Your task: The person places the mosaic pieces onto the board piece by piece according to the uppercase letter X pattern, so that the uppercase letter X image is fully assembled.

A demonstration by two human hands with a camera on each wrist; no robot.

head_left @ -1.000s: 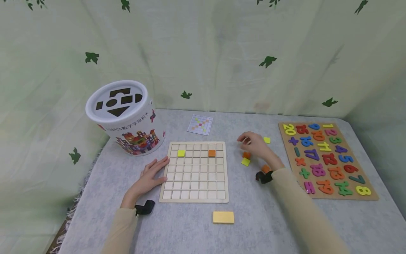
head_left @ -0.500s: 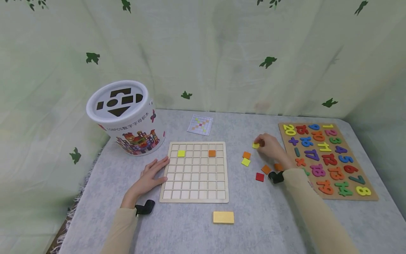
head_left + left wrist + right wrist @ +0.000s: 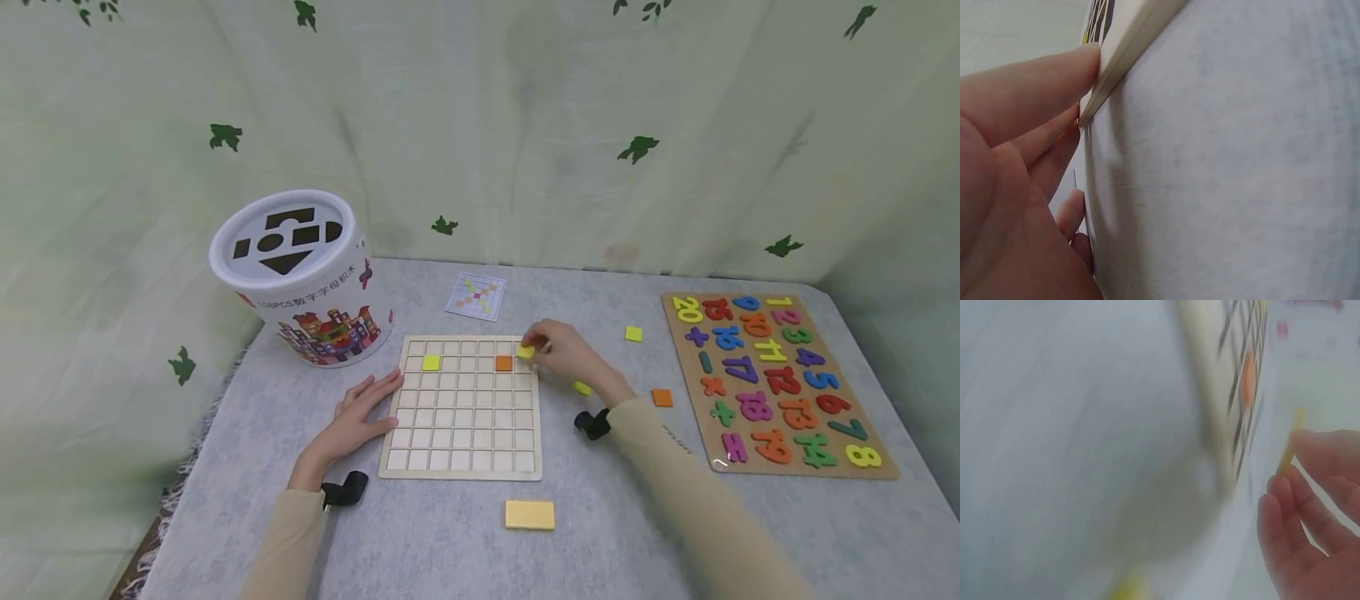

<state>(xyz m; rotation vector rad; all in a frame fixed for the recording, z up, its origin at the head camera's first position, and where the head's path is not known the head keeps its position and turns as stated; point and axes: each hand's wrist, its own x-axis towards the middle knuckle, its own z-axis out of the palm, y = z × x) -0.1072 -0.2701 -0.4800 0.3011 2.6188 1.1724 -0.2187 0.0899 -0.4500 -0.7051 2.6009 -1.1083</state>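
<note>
The yellow tile (image 3: 525, 352) is pinched in the fingertips of the right hand (image 3: 564, 353), whose grip closes on it at the far right corner of the wooden grid board (image 3: 462, 467), just right of the orange tile (image 3: 503, 363) already seated in the second row. The tile sits at the left end of the grip, so the open cells lie directly below and to the left of it; the right-wrist view shows it edge-on, tilted rather than flat to the board. The left hand (image 3: 358, 414) lies flat on the surface, fingers straight and holding nothing, fingertips touching the board's left edge. It is well apart from the tile, beyond another yellow tile (image 3: 431, 362) near the left.
</note>
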